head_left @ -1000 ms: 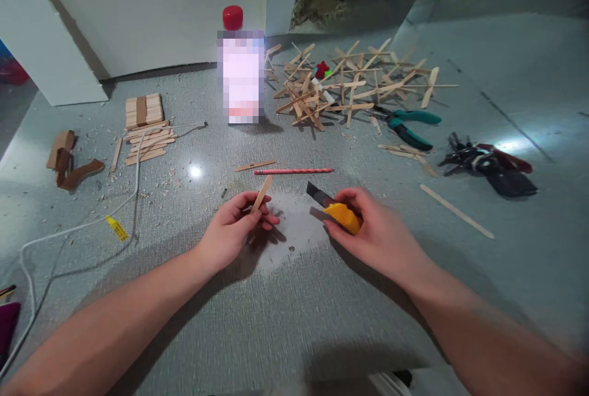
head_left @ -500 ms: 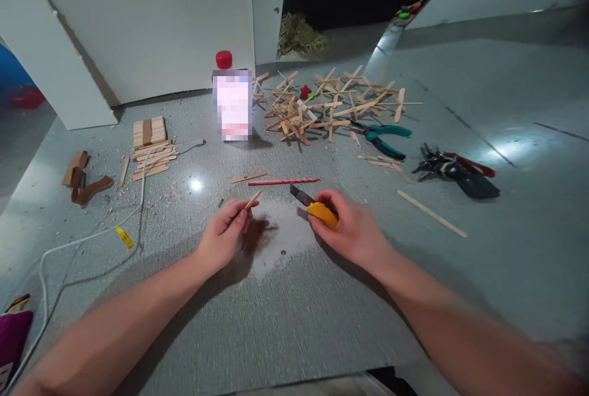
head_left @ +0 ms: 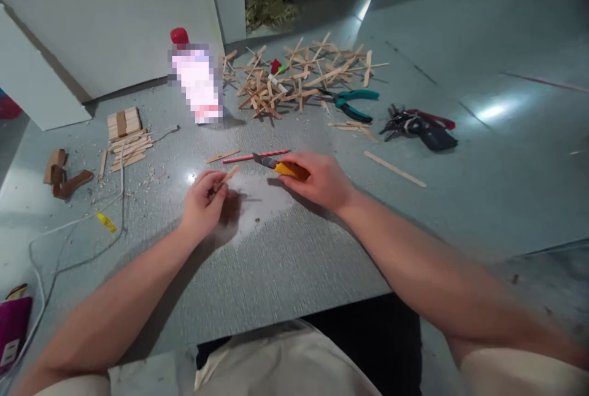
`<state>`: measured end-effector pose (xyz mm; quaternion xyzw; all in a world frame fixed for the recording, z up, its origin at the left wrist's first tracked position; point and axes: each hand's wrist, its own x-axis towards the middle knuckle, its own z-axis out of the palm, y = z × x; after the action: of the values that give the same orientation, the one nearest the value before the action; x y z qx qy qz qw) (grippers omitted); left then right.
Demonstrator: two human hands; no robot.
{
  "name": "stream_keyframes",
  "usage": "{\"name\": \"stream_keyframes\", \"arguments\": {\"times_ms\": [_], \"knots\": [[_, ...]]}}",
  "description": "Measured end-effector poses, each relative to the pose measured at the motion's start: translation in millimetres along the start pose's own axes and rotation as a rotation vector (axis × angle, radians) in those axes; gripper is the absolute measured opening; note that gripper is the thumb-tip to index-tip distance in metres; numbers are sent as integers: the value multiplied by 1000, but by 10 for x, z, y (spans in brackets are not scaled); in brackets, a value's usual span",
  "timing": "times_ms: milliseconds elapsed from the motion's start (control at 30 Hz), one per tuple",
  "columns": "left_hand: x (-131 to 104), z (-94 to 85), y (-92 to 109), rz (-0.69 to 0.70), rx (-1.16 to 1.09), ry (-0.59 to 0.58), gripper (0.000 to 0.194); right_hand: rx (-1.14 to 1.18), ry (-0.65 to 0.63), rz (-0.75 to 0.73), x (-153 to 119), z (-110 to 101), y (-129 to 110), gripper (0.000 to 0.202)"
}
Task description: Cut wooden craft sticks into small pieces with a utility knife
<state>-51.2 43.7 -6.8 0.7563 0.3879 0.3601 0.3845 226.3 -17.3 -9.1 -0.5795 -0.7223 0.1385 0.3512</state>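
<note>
My left hand [head_left: 205, 199] pinches a wooden craft stick [head_left: 231, 173], whose tip sticks out to the upper right. My right hand [head_left: 319, 180] is wrapped round a yellow utility knife [head_left: 291, 170], its dark blade pointing left, a short way from the stick's tip. Just beyond the blade lies a red-and-white striped pencil-like rod [head_left: 239, 159], partly hidden behind the knife. A single loose stick [head_left: 223, 155] rests beside that rod. Below both hands is a pale, dusty patch [head_left: 262, 196] on the grey work surface.
Behind stands a jumble of crossed sticks [head_left: 301, 73]. Teal-handled pliers [head_left: 356, 101] and a black-and-red tool [head_left: 423, 129] lie right of it. A red-capped bottle [head_left: 179, 35] has a blurred-out front. Bundled sticks [head_left: 124, 123], brown paper strips [head_left: 64, 178] and a white cable [head_left: 123, 181] lie left.
The view has tilted down and shifted, so my lap shows. My right hand has carried the knife toward the striped rod and raised its blade near it. My left hand still holds the stick.
</note>
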Motion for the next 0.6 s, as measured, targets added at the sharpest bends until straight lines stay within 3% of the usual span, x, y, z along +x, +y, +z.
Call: {"name": "stream_keyframes", "arguments": {"times_ms": [400, 600], "knots": [[-18, 58, 56, 133, 303, 171, 7, 113, -1, 29, -39, 51, -34, 28], [12, 49, -31, 226, 355, 242, 12, 97, -11, 13, -57, 54, -90, 25]]}}
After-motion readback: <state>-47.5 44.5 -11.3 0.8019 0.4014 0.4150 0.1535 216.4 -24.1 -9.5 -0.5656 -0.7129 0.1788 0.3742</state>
